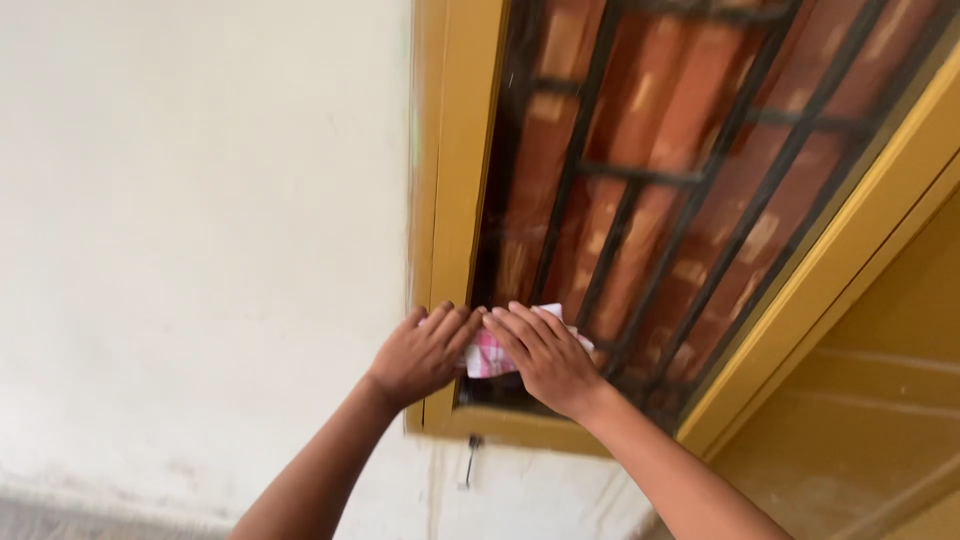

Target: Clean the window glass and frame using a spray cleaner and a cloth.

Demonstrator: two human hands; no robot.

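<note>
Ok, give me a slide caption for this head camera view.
Both hands, left hand and right hand, press a pink checked cloth against the yellow window frame.

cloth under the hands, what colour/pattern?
The cloth is pink-and-white checked, pressed by both hands at the window's lower corner. Head view, the only one, shows it.

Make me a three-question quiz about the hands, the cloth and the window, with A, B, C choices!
1. Where is the cloth?
A. on the floor
B. at the lower corner of the window frame, under the hands
C. hanging from the top bars

2. What colour is the window frame?
A. mustard yellow
B. blue
C. black

3. How do the hands lie on the cloth?
A. left hand only
B. neither touches it
C. both, with the right hand flat on it

Answers: B, it peeks out between both hands at the bottom corner; A, the painted wood is yellow; C, fingers of both press it against the window.
</note>
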